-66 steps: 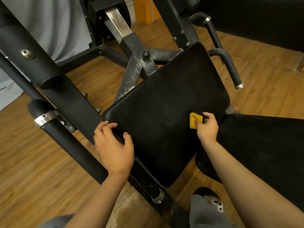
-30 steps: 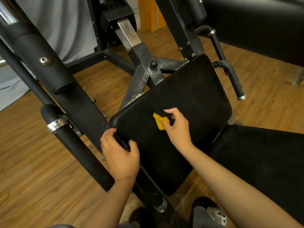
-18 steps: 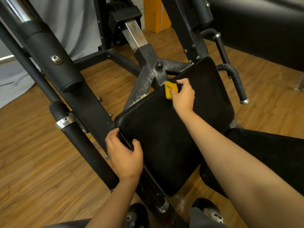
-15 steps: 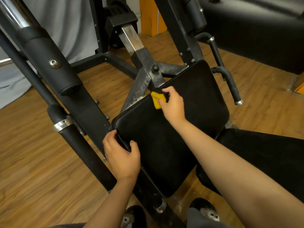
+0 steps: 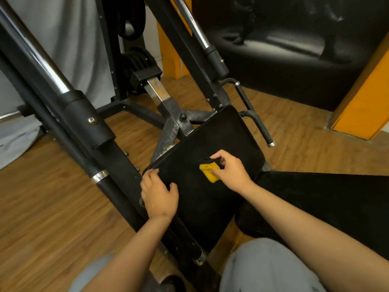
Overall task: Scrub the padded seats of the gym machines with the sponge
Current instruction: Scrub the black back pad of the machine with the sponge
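Note:
A black padded seat (image 5: 227,140) of a gym machine tilts across the middle of the view. My right hand (image 5: 231,171) grips a yellow sponge (image 5: 208,171) with a dark scrub side and presses it on the middle of the pad. My left hand (image 5: 157,194) grips the pad's left edge, thumb on top and fingers curled over the corner. A second black pad (image 5: 326,203) lies to the right, partly under my right forearm.
Thick black frame bars (image 5: 88,123) and a chrome-tipped tube (image 5: 101,178) run diagonally at left. A black handle (image 5: 259,125) sticks out past the seat's right side. A black sofa (image 5: 294,53) and orange posts (image 5: 362,102) stand behind. Wooden floor (image 5: 48,207) all around.
My right hand has slid the sponge from the pad's far left edge back down to its middle. My left hand stays on the pad's left edge. The view has tilted up.

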A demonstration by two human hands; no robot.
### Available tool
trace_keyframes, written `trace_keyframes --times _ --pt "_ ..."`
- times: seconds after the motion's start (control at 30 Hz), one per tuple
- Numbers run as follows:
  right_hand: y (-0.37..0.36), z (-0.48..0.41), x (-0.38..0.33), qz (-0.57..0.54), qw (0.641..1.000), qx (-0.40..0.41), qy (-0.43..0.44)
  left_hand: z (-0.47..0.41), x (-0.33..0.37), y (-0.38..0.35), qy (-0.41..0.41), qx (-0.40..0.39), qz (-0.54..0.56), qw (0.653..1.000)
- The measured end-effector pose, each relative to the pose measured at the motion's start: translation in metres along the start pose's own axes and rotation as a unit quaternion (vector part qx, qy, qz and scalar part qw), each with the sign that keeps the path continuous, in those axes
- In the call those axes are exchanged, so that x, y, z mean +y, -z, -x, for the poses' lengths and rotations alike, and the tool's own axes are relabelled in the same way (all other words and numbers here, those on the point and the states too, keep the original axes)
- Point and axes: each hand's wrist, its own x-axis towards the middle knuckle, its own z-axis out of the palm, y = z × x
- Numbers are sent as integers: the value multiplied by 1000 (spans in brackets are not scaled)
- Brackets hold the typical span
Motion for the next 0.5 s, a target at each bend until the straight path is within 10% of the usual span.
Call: trace_keyframes --times 0.5 --pt "121 81 -10 42 980 122 -154 -2 27 59 -179 -179 -10 967"
